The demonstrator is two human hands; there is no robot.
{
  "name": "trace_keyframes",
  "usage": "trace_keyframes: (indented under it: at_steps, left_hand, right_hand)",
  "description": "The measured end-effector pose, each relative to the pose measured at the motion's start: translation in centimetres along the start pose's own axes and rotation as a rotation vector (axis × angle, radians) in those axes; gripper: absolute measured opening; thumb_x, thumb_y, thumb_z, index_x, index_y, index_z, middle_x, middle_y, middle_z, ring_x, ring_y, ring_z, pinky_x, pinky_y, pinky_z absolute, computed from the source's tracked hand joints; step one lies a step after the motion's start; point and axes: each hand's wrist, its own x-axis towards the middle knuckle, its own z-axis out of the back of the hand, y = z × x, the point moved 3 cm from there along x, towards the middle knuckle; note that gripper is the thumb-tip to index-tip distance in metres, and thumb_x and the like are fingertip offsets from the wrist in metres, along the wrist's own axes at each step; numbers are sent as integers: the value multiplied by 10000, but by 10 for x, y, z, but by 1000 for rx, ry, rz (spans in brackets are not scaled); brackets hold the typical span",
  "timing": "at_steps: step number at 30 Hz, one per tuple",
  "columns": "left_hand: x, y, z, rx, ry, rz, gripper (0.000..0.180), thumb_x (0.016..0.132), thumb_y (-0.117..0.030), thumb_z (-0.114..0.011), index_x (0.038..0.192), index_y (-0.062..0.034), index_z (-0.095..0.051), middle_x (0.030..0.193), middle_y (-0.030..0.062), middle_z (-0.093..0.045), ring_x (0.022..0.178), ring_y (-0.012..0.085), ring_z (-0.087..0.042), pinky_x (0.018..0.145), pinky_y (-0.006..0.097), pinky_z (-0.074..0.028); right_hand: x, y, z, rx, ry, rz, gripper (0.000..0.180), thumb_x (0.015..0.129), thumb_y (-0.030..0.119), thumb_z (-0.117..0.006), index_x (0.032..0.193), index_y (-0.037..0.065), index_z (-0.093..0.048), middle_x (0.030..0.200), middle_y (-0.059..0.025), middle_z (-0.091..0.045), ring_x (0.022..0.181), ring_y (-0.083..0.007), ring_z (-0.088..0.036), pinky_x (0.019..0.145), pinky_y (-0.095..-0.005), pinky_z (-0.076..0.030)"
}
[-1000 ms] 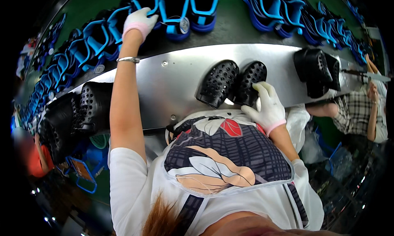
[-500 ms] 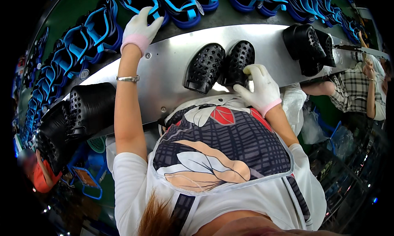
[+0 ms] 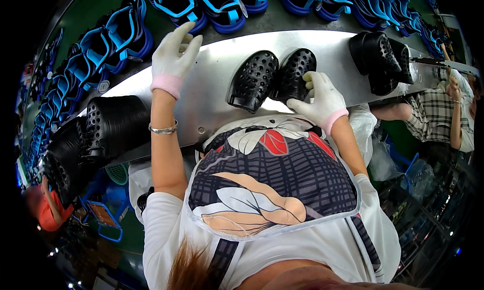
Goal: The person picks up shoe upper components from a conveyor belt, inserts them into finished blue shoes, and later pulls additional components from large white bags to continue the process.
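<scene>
Two black clogs with round holes in their uppers lie side by side on the metal table [image 3: 217,106] in front of me: a left one [image 3: 253,80] and a right one [image 3: 295,74]. My right hand [image 3: 323,97], in a white glove with a pink cuff, is beside the right clog. Its fingers are bent and apart, with a fingertip at the clog's edge; whether it touches is unclear. My left hand [image 3: 175,57], gloved alike, hovers over the table's far edge with fingers spread and nothing in them. The nearest blue-trimmed shoe [image 3: 174,2] is just beyond it.
Long rows of blue-trimmed shoes [image 3: 121,30] stand on a green surface [image 3: 151,25] beyond the table. More black clogs are piled at the left [image 3: 113,126] and the right [image 3: 375,53]. A person in a checked garment [image 3: 436,106] is at the right, another in orange [image 3: 48,209] at far left.
My left hand has drawn back toward me from the blue-trimmed shoes. The right hand has shifted only slightly beside the clog. The clogs piled at the left appear a little farther right.
</scene>
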Motion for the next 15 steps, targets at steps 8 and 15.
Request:
trace_keyframes:
  at_steps: [8,15]
  left_hand:
    - [-15,-34,-18,-652,221,90,413,966,-218,-598,1320,-7,-560,1114,110,-649,976,175,-655,790,291,-542]
    - [-43,-42,-46,-1397,776,381,667,951,-497,-556,1382,1,-449,1201,137,-620,1041,209,-636,906,324,-519]
  right_hand:
    - [-10,32,47,272,-50,190,645,647,302,-826,1143,-17,-566,989,-125,-595,857,-210,-612,782,-322,-518]
    - [6,102,43,312,35,580,668,625,263,-849,1181,21,-567,1008,-114,-590,838,-225,-641,775,-323,-541]
